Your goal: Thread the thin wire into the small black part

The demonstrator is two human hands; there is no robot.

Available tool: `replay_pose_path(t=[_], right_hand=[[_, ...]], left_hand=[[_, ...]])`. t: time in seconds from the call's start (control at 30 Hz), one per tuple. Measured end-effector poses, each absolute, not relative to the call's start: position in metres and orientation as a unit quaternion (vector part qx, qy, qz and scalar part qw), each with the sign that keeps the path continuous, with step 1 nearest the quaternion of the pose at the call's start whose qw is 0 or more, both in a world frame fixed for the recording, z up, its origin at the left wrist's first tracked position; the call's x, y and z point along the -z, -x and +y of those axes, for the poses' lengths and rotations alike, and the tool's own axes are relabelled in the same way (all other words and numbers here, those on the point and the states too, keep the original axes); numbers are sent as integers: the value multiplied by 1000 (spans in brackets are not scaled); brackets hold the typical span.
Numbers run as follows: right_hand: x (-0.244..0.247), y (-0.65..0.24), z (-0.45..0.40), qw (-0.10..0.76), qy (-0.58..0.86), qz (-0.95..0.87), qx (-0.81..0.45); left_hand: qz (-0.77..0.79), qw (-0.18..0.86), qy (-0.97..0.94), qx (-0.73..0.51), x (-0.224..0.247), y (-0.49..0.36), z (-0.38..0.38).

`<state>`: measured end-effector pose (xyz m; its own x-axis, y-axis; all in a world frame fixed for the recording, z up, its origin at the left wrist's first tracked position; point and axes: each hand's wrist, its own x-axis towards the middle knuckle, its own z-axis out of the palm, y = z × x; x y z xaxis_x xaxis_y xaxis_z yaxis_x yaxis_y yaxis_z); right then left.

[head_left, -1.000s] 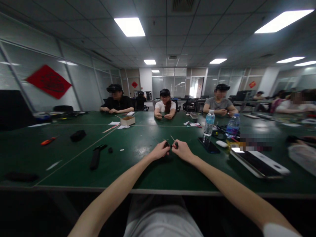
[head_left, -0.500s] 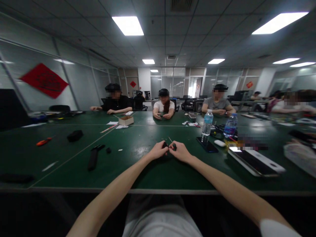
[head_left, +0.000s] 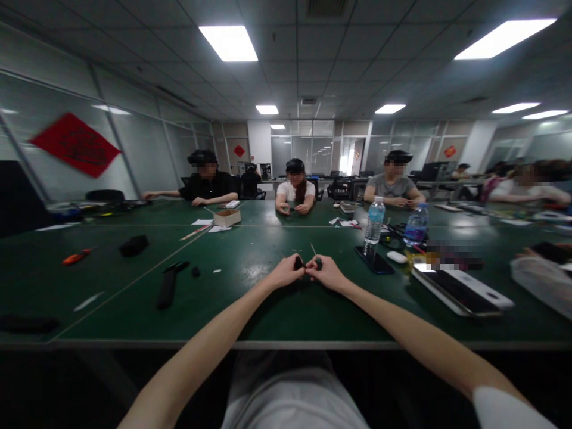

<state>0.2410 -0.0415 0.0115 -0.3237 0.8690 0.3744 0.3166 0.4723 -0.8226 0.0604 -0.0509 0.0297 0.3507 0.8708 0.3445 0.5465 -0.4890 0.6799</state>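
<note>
My left hand [head_left: 286, 271] is closed around a small black part [head_left: 298, 262], mostly covered by the fingers. Close beside it, my right hand [head_left: 329, 274] pinches with its fingertips against the left fingers. From the right hand a thin pale shaft [head_left: 313, 248] sticks up and away from me, and a dark handle-like piece [head_left: 319, 263] shows between the fingers; together they look like a small screwdriver. Both hands meet just above the green table [head_left: 268, 316]. What lies between the fingertips is too small to make out.
To the left lie a black T-shaped part [head_left: 167, 286], a black block [head_left: 134, 245] and an orange-handled tool [head_left: 76, 257]. A cardboard box [head_left: 227, 217] sits farther off. On the right are water bottles [head_left: 374, 221], phones [head_left: 374, 260] and a white mouse [head_left: 397, 257]. Co-workers sit opposite.
The thin shaft in my right hand has swung more upright and to the right. My hands stay together in nearly the same place. The co-worker at far left has stretched an arm outward.
</note>
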Motion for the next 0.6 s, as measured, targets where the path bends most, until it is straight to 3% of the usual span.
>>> replay_pose_path(t=[0.3, 0.6], right_hand=[[-9, -244, -32, 441, 375, -738, -347], [-10, -246, -28, 428, 379, -761, -307]], left_hand=[[461, 169, -803, -338, -27, -62, -47], [488, 176, -803, -295, -33, -61, -48]])
